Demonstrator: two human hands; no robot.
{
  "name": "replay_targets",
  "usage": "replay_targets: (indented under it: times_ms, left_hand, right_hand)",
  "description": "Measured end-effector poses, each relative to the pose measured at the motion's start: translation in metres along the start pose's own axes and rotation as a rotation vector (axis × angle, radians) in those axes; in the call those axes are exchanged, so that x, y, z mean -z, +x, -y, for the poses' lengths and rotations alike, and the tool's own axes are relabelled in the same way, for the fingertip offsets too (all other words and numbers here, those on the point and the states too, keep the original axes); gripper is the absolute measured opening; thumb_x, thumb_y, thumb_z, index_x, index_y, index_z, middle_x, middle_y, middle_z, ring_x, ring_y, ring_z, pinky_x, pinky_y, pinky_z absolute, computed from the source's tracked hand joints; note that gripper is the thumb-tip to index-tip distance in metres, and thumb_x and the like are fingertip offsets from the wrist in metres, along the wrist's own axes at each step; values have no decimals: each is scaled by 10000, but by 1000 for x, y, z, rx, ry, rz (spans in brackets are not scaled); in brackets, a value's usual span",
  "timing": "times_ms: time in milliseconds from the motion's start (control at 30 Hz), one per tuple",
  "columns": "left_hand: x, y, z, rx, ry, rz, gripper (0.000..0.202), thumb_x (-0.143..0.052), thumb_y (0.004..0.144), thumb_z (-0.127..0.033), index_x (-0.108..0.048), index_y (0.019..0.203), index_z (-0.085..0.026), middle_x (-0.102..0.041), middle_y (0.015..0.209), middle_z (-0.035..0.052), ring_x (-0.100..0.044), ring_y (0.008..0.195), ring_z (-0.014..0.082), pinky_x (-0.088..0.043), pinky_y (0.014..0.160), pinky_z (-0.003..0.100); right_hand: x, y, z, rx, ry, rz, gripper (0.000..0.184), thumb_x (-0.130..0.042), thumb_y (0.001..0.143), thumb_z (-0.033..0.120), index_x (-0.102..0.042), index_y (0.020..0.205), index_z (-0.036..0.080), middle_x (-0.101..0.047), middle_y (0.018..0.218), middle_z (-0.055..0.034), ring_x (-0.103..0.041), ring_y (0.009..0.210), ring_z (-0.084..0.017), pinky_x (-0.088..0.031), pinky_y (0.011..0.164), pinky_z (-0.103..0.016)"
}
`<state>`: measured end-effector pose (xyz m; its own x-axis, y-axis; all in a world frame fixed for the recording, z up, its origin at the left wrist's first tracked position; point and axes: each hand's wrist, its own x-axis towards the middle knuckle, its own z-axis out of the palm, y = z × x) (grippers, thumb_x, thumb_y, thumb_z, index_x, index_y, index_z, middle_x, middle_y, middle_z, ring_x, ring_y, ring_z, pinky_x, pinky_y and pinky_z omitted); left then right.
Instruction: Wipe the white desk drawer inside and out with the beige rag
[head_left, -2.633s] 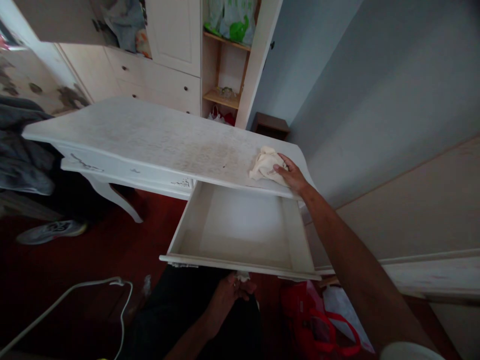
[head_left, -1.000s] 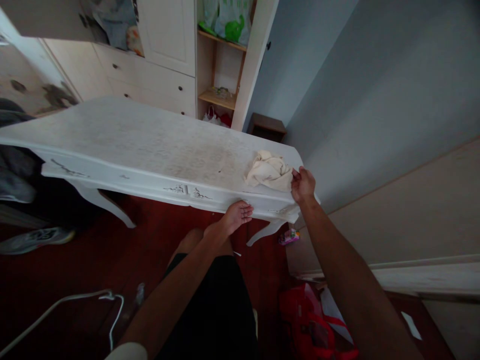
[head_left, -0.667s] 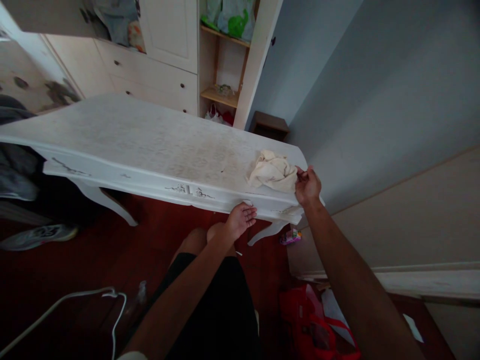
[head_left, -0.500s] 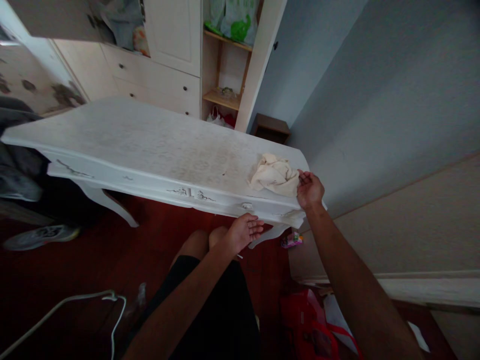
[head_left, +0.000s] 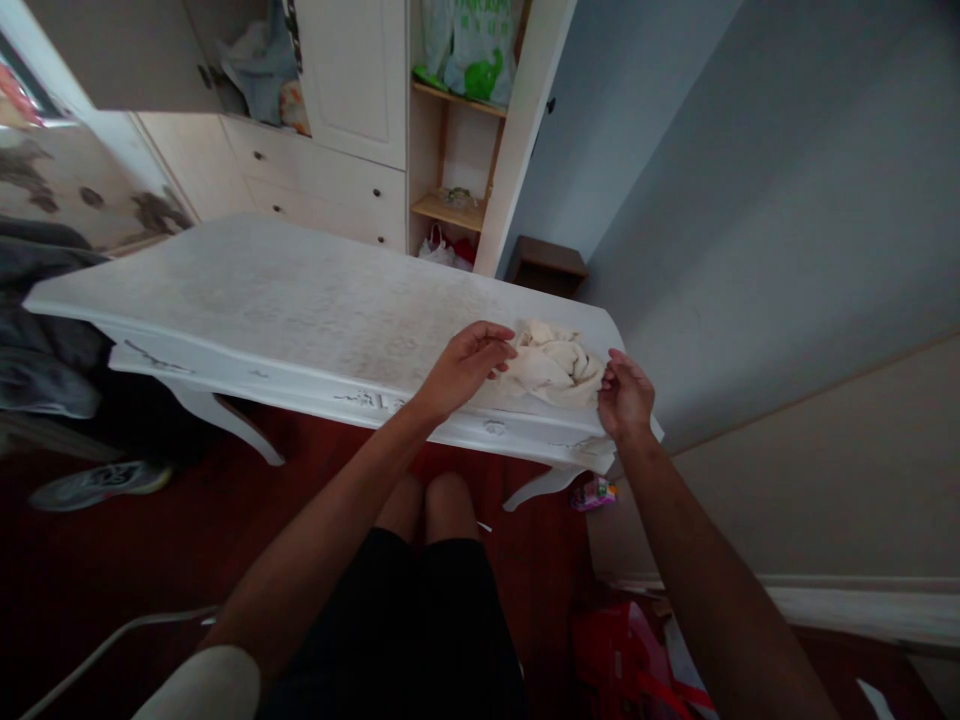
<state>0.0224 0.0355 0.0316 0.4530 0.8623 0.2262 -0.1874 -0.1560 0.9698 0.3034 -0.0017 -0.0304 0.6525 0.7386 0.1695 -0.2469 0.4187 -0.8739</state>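
Note:
A crumpled cream cloth (head_left: 556, 366) lies bunched on the right end of a white table (head_left: 300, 265). My left hand (head_left: 471, 365) reaches over the front edge to the cloth's left side, fingers apart and slightly bent, their tips at its border. On the opposite side, my right hand (head_left: 628, 398) has its fingers curled against the cloth's right edge, pinching it. Greyish-brown stains mark the tabletop to the left of the cloth.
A pale cabinet (head_left: 352, 110) with drawers and shelves stands behind the table. The grey wall (head_left: 750, 220) runs close on the right. A red bag (head_left: 622, 660) sits on the floor at lower right, and a shoe (head_left: 101, 485) lies at left.
My left hand has risen from below the table's front edge to the cloth's left side. My right hand stays at the right edge, its fingers more curled. The view has shifted slightly.

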Motion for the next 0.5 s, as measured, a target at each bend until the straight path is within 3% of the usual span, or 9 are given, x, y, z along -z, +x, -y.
replay_targets:
  times_ms: [133, 267, 400, 500]
  left_hand:
    - [-26, 34, -5, -326, 421, 36, 395, -579, 801, -305, -536, 1160, -147, -617, 1138, 116, -590, 1022, 189, -479, 916, 357]
    - [-65, 58, -6, -518, 844, 101, 646, -638, 786, -456, -470, 1323, -138, -505, 1364, 175, -439, 1301, 302, -349, 1098, 471]
    - [-83, 79, 9, -549, 1144, 295, 942, -657, 729, -627, -348, 1469, -133, -365, 1503, 209, -262, 1430, 371, -251, 1148, 525]
    - [-75, 89, 27, -440, 1288, 475, 1009, -665, 715, -634, -281, 1521, -165, -368, 1509, 207, -320, 1404, 382, -287, 1126, 524]
  right_hand:
    - [-3, -4, 6, 0, -3, 32, 356, -817, 594, 257, -662, 899, 158, -465, 657, 67, -387, 512, -21, -302, 410, -128]
    - [-6, -7, 8, 6, -29, 42, 339, -787, 614, 302, -646, 898, 182, -384, 584, 86, -300, 460, -34, -248, 383, -157]
    - [-8, -11, 9, 5, -61, 39, 383, -792, 643, 330, -653, 972, 192, -290, 518, 112, -201, 411, -37, -176, 361, -180]
    - [-10, -14, 10, -13, -52, 36, 414, -819, 623, 323, -665, 984, 188, -296, 514, 117, -179, 398, -29, -145, 349, -185]
